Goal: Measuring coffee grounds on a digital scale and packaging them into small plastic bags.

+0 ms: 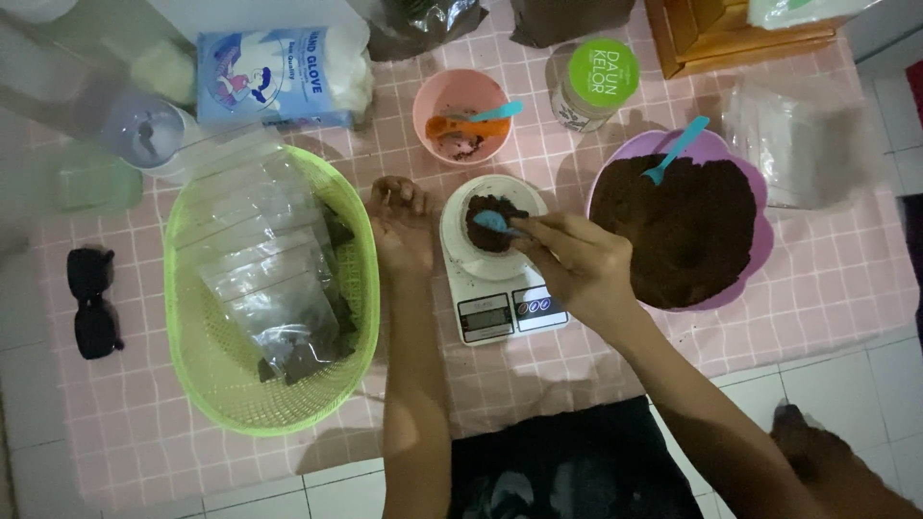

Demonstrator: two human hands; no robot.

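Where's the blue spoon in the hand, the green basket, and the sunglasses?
blue spoon (491, 221), head view, on its bowl above the dark powder.
green basket (183, 336), head view, on its left wall.
sunglasses (93, 327), head view, on the lower lens.

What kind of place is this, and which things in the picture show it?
Probably a home floor used as a small packing spot. A pink checked mat lies on white tiles, with a kitchen scale holding dark powder, a purple bowl of the same powder, and a green basket of filled clear bags.
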